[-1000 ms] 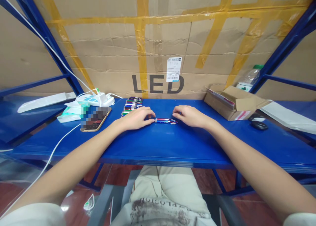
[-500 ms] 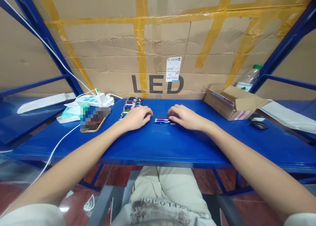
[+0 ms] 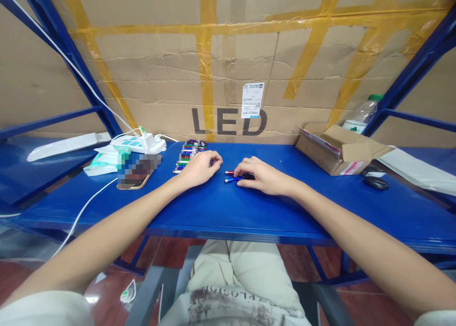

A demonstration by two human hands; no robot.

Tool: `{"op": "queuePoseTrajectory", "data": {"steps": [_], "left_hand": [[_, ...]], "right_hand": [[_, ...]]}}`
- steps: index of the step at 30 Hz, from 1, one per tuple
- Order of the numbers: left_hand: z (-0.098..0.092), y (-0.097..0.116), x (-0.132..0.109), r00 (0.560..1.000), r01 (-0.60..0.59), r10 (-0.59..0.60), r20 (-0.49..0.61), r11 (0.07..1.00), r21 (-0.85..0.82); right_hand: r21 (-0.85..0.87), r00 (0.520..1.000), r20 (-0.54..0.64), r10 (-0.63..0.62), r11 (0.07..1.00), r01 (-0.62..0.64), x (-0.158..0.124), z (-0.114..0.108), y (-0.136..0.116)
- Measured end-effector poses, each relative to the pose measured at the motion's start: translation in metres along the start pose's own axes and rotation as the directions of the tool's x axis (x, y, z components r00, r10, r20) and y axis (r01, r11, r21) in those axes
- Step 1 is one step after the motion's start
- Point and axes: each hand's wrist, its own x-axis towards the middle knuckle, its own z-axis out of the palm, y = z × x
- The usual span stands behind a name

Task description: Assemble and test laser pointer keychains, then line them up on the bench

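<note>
Since the earlier frames, our right hand has moved farther over the 3-o'clock ends of the pens, and the red pen and blue pen, which lay closely side by side, now show a gap between their 9-o'clock ends. Our left hand, at those ends 1 second ago, now stands apart from them. We centre the clock face on these 2 pens, with 12 toward the taped carton and 6 toward our lap.

Both pens lie on the blue table, exposed ends pointing to 9. The right hand rests at 3, its bent fingers over the pens; it covers their far ends, so we cannot tell whether it grips them. The left hand, at 9, is loosely curled, thumb and fingers parted, with nothing visible between them. Toward 10 we see a row of pens in several colours, partly hidden by this hand; whether they touch we cannot tell.

Farther out at 9 lies a phone, partly pixelated; between 9 and 10, a white power strip. We find an open cardboard box between 2 and 3, and a black mouse at 3.
</note>
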Motion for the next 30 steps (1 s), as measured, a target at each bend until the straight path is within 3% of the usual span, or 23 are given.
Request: {"op": "queuePoseTrajectory", "data": {"steps": [7,13,17,23,30], "left_hand": [[0.002,0.001,0.005,0.997,0.062,-0.073,-0.015,0.923,-0.38],[0.002,0.001,0.005,0.986,0.142,-0.168,0.001,0.83,-0.54],[0.001,-0.002,0.006,0.978,0.161,-0.207,-0.004,0.773,-0.613],[-0.002,0.0,0.008,0.958,0.213,-0.286,0.031,0.635,-0.743],[-0.012,0.009,0.008,0.95,0.224,-0.294,0.102,0.414,-0.882]], "right_hand": [[-0.049,1.0,0.027,-0.003,0.999,0.004,0.001,0.002,0.0],[-0.004,0.998,0.033,-0.057,0.998,0.058,-0.001,0.004,-0.002],[0.027,0.999,-0.053,-0.014,1.0,0.016,-0.001,0.003,-0.006],[0.385,0.962,-0.233,0.143,0.922,-0.044,0.001,-0.003,-0.005],[0.591,0.926,-0.228,0.301,0.798,-0.114,0.005,-0.002,-0.004]]}}
